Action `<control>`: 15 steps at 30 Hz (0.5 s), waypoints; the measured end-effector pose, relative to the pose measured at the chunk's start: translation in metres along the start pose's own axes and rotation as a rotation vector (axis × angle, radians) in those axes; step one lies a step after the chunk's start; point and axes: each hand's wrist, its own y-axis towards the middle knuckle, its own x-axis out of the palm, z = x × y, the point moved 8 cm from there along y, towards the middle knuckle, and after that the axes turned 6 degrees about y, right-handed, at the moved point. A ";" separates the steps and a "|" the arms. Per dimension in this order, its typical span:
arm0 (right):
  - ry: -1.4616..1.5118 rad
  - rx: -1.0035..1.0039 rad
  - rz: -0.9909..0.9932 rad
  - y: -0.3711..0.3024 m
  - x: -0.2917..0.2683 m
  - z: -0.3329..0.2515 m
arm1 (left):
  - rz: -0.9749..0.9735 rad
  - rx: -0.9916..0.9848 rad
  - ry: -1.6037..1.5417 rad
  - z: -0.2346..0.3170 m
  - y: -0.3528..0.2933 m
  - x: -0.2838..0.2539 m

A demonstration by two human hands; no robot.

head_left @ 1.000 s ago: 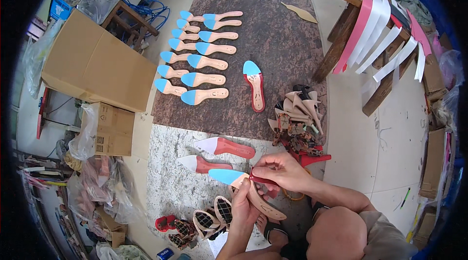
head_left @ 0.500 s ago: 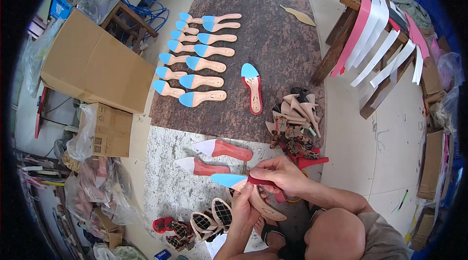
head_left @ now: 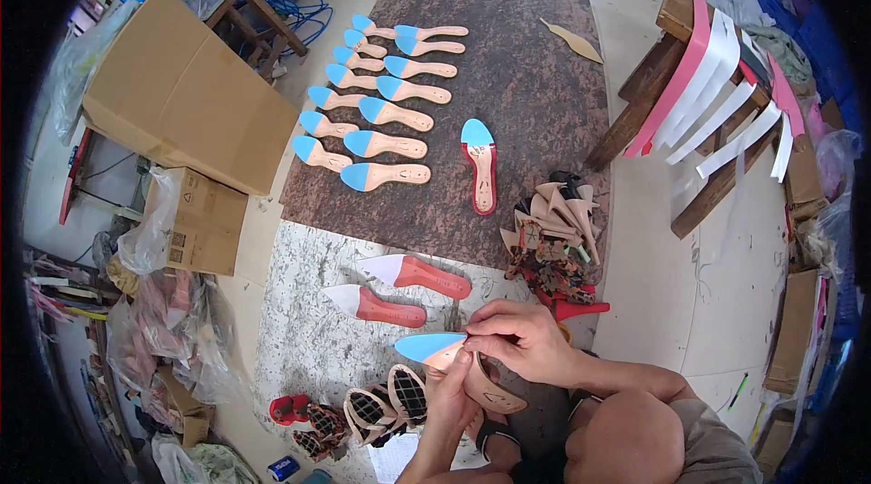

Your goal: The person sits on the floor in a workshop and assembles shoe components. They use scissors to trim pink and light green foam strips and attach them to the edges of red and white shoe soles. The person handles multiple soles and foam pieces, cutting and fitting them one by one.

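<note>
Mottled brown board [head_left: 526, 39] on the floor, bearing rows of insoles [head_left: 395, 146]. One further blue-tipped insole [head_left: 428, 348], grasped by the left hand [head_left: 451, 393] above the pale speckled board [head_left: 304, 325]; right hand [head_left: 515, 339] pinching its edge, whether on trim too I cannot tell from here. Presumably light, stiff, slightly springy; best held mid-length, by the edges.

A shoemaking workshop: rows of blue-tipped insoles [head_left: 395, 175], strips [head_left: 699, 76] over a wooden stand [head_left: 674, 10], cardboard boxes [head_left: 190, 94].

I see white lettering on a blue can [head_left: 283, 468] and printed squares on the lower cardboard box [head_left: 207, 221]. My red insoles [head_left: 435, 279] bear faint print.
</note>
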 end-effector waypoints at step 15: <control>-0.023 0.079 -0.002 -0.001 0.000 0.008 | 0.256 0.109 -0.145 0.007 -0.001 -0.011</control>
